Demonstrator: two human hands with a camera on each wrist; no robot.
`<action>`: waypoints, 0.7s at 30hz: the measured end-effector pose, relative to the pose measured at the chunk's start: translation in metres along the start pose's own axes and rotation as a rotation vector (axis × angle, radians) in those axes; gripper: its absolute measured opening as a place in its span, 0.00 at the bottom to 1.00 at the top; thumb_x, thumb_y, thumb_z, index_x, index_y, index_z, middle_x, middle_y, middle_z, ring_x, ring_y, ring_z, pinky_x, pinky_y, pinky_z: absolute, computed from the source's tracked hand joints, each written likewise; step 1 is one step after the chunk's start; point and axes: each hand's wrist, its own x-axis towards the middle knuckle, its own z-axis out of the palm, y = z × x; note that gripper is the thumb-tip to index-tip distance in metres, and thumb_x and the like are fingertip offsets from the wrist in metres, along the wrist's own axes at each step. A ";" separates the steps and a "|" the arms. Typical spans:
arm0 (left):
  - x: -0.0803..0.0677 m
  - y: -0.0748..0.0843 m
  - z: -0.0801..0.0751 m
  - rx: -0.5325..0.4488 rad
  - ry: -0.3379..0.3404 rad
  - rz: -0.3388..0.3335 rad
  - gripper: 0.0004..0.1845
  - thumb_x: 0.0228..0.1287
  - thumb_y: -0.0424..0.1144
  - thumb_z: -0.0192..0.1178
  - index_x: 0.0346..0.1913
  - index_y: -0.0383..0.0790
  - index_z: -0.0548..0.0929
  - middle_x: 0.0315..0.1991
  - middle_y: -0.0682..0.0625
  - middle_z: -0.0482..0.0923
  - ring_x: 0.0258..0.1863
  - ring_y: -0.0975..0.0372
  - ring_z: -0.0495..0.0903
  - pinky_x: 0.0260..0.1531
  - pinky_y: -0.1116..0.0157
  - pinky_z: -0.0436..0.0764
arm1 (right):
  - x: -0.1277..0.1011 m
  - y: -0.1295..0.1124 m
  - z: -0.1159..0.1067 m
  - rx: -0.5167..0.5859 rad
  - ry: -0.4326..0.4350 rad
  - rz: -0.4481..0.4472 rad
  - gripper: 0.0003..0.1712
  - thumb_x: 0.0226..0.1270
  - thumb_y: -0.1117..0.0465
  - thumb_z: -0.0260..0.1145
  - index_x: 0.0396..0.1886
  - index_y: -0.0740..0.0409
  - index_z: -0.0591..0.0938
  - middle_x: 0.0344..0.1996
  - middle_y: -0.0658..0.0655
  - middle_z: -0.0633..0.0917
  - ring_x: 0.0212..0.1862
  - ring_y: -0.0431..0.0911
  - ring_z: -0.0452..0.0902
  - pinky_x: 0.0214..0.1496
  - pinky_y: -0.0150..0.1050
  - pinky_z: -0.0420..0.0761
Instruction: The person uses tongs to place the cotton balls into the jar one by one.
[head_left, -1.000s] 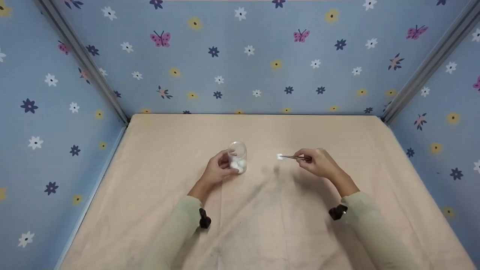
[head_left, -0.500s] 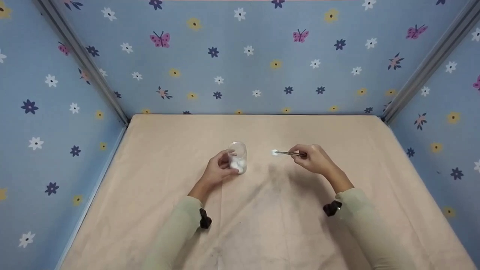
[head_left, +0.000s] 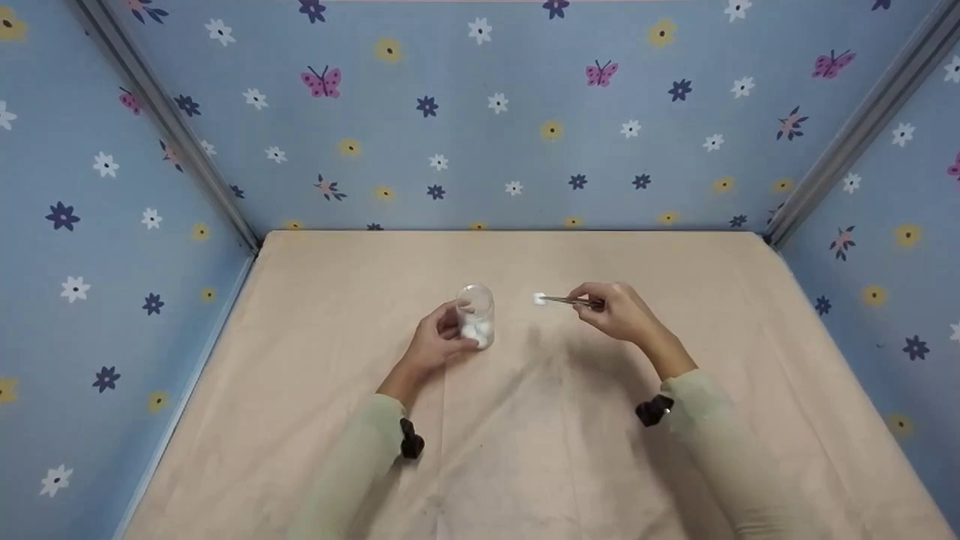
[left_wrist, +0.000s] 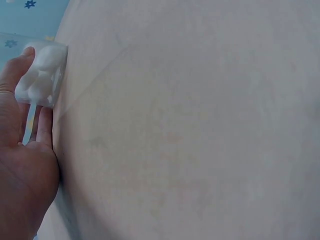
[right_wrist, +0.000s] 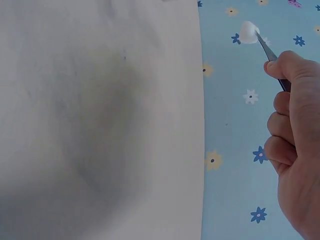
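My left hand (head_left: 435, 341) grips a clear, open-topped jar (head_left: 475, 300) around its side, with the thumb across the front. Several white cotton balls (head_left: 475, 331) lie in the lower part of the jar; the left wrist view shows them (left_wrist: 42, 75) close behind the thumb. To the right, my right hand (head_left: 619, 311) pinches metal tweezers (head_left: 564, 300) between thumb and fingers, pointing left. At their tips a single cotton ball (head_left: 539, 298) is held in the air, a short gap to the right of the jar's mouth. In the right wrist view the tweezers (right_wrist: 267, 48) slant up to that ball.
A beige cloth (head_left: 510, 465) covers the table, lightly creased. Blue flowered panels (head_left: 480, 127) stand behind and on both sides, with grey metal posts (head_left: 180, 131) at the corners. A dark wrist camera (head_left: 654, 410) sits on each sleeve.
My right hand has moved left and slightly away from me, bringing the tweezers and cotton ball nearer the jar. The left hand and jar have stayed in place.
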 end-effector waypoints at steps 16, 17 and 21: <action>0.000 0.000 0.000 0.015 0.004 -0.003 0.41 0.64 0.21 0.78 0.80 0.33 0.75 0.71 0.31 0.81 0.76 0.41 0.81 0.80 0.51 0.82 | 0.022 -0.016 0.005 0.083 0.021 -0.022 0.09 0.77 0.67 0.71 0.51 0.59 0.94 0.25 0.58 0.88 0.24 0.32 0.63 0.28 0.31 0.63; 0.000 0.000 0.000 0.015 0.005 -0.003 0.41 0.64 0.21 0.78 0.79 0.33 0.75 0.72 0.31 0.81 0.76 0.41 0.81 0.81 0.51 0.82 | 0.023 -0.017 0.005 0.086 0.020 -0.024 0.09 0.78 0.67 0.71 0.51 0.59 0.94 0.25 0.58 0.88 0.23 0.32 0.63 0.28 0.31 0.63; 0.000 0.001 0.000 -0.005 0.000 -0.004 0.41 0.65 0.21 0.77 0.80 0.32 0.75 0.73 0.31 0.80 0.78 0.41 0.80 0.82 0.50 0.81 | 0.028 -0.021 0.007 0.079 0.023 -0.047 0.10 0.78 0.67 0.70 0.51 0.59 0.94 0.24 0.59 0.88 0.23 0.33 0.62 0.28 0.31 0.63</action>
